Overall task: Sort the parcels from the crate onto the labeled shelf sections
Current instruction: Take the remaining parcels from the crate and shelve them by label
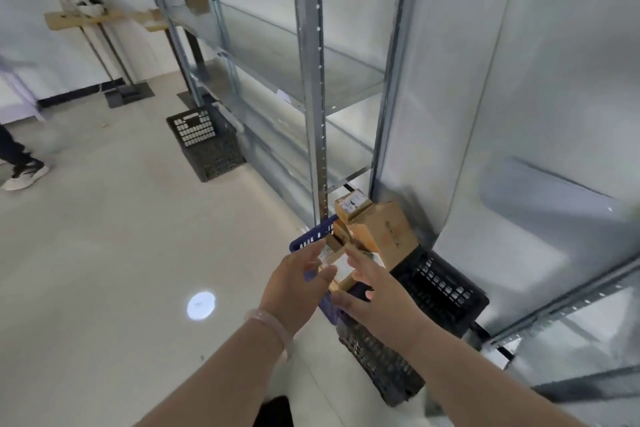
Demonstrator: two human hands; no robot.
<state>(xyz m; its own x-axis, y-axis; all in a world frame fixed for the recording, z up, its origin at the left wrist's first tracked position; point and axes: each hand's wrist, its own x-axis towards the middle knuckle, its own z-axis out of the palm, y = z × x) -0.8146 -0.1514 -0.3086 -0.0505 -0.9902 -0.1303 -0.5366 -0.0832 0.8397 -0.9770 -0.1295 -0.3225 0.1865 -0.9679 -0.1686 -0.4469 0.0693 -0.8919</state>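
**Reaching for a parcel.** The left hand (298,282) and the right hand (375,291) are shown on either side of a small cardboard parcel (337,267) with a white label. The parcel lies at the near end of the blue crate (311,236). The fingers of both hands are spread wide and nearly straight, and nothing is held. Whether the fingertips touch the cardboard cannot be told through the blur.

A larger box (389,236) and a small labelled box (351,203) are heaped behind the parcel in the same crate. This crate appears to be set on a black crate (441,284) at the foot of the metal shelf (313,80).

The step in hand is judged to be the pick-up. It is best done as follows:

- The parcel is clasped at two opposite side faces.
- It is lifted straight up, so that the boxes heaped behind are not dragged.
- It is turned label-up for reading.

Paper tags (283,95) are seen on the shelf edges, but their print is too small to be read. A section is therefore best chosen only once the parcel's label is checked against them.
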